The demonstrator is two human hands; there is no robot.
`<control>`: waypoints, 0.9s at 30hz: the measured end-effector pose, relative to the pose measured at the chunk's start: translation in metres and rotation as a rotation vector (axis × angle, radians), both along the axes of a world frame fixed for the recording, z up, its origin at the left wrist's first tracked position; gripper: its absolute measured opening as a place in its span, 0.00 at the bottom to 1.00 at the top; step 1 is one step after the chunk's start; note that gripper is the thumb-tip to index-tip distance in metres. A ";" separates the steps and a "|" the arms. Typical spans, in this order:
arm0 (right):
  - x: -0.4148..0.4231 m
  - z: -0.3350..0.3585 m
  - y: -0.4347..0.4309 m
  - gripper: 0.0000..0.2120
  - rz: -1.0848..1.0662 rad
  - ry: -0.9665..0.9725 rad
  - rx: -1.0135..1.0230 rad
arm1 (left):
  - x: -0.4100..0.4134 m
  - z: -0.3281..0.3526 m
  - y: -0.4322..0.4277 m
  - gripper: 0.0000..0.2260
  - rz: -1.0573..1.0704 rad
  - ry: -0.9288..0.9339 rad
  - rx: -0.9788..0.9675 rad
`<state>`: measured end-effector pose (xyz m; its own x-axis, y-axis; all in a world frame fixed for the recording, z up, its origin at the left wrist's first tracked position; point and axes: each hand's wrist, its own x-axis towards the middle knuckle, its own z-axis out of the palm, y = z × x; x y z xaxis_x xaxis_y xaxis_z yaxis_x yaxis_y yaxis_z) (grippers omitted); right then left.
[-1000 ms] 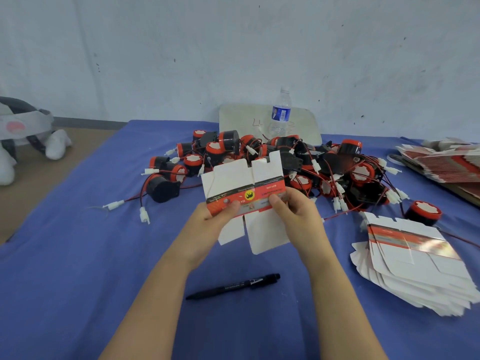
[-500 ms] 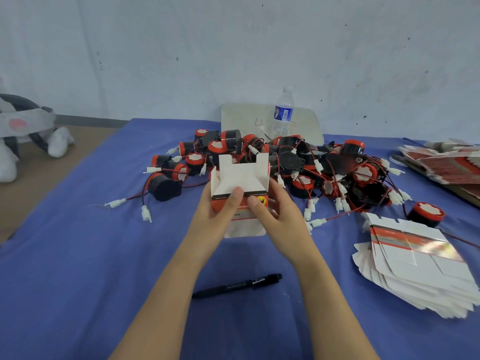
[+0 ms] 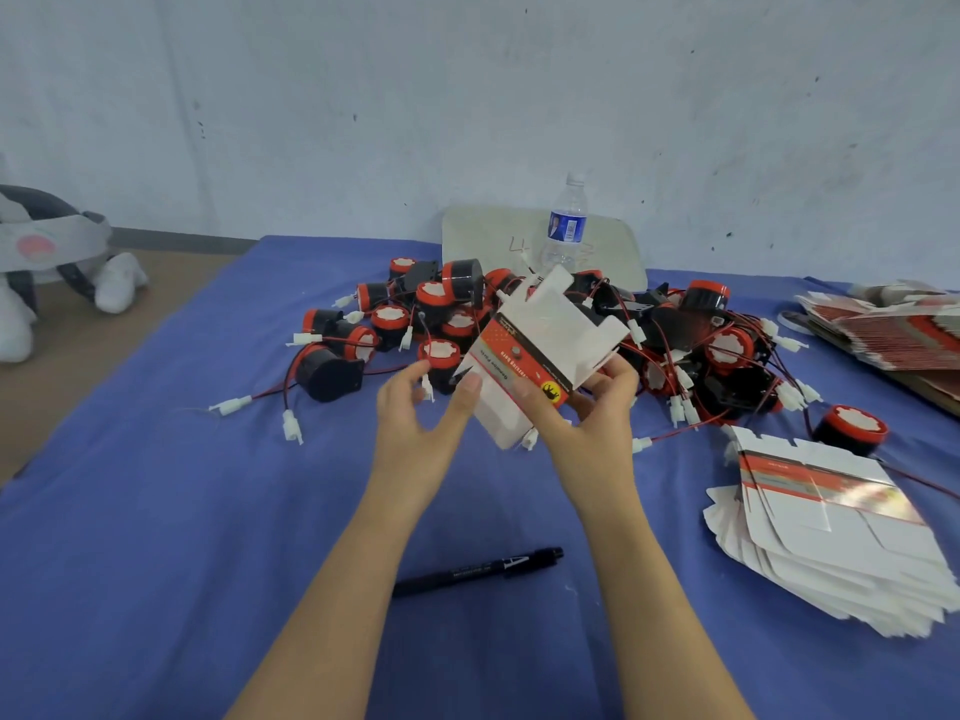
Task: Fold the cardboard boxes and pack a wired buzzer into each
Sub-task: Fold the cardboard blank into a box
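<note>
- Cardboard box (image 3: 550, 324), half-folded and tilted, is held above the middle of the worktop (image 3: 156, 511), just in front of the buzzer pile (image 3: 727, 350).
- Right hand (image 3: 587, 423): grip wrapped round the box.
- Left hand (image 3: 415, 428): grip wide, thumb touching the box's lower flap.

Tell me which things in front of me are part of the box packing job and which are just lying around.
For the job: half-folded box, held in the right hand; wired buzzers; near stack of flat boxes; far stack of flat boxes.
Just lying about: pen; water bottle; pale board; plush toy.
</note>
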<state>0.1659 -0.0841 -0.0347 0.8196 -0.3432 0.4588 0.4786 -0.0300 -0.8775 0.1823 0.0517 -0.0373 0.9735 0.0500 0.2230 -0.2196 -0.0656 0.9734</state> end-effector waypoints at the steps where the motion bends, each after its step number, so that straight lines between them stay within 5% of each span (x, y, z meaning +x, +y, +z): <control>1: 0.001 -0.001 0.001 0.28 -0.021 -0.026 0.015 | 0.000 -0.001 -0.001 0.23 0.050 -0.015 0.021; 3: 0.004 -0.004 0.003 0.28 -0.037 -0.053 -0.016 | 0.001 -0.004 -0.003 0.18 0.100 -0.007 0.027; 6: 0.003 -0.010 0.009 0.29 0.015 -0.045 -0.144 | 0.000 -0.002 -0.006 0.19 -0.167 0.246 -0.279; 8: 0.001 -0.011 0.013 0.28 0.163 0.042 -0.227 | 0.000 0.001 -0.004 0.19 -0.328 0.317 -0.467; 11: -0.001 -0.002 0.019 0.19 0.378 0.250 -0.126 | 0.005 0.003 0.003 0.22 -0.255 0.316 -0.649; 15: 0.003 -0.002 0.017 0.25 0.373 0.410 0.142 | 0.006 0.000 0.007 0.22 -0.033 0.223 -0.391; 19: -0.002 -0.005 0.010 0.25 0.420 0.377 0.146 | 0.005 0.000 0.005 0.19 -0.096 0.185 -0.240; 27: -0.009 0.001 0.011 0.35 0.557 0.409 0.076 | 0.002 0.002 0.008 0.22 -0.053 0.144 -0.331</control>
<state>0.1571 -0.0734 -0.0333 0.9849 0.1600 0.0668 0.0352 0.1924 -0.9807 0.1848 0.0594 -0.0350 0.9970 0.0447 0.0633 -0.0730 0.2665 0.9611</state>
